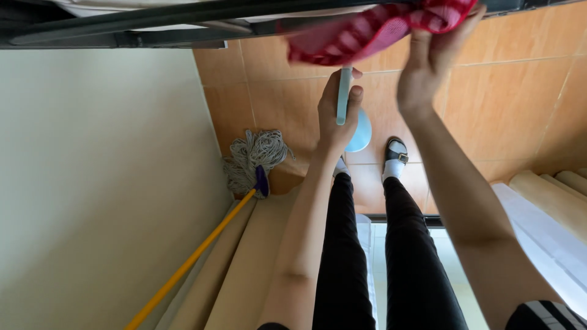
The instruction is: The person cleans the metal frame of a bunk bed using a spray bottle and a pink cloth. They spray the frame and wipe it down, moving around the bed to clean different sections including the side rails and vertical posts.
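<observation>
My left hand (pixel 335 113) is closed around the slim light-blue handle (pixel 344 91) of a tool whose rounded light-blue end (pixel 362 131) shows just below my fingers. Higher up, my right hand (pixel 428 58) grips a pink and red checked cloth (pixel 367 30), which stretches leftwards over the handle's top end. Both arms reach out above my black-trousered legs and my feet in white socks and dark sandals (pixel 395 153) on the orange tiled floor (pixel 513 104).
A string mop (pixel 254 156) with a yellow pole (pixel 189 263) leans in the corner by a cream wall (pixel 98 183). A dark metal frame (pixel 153 21) crosses the top. Beige rolls (pixel 550 198) and a white sheet (pixel 544 238) lie at the right.
</observation>
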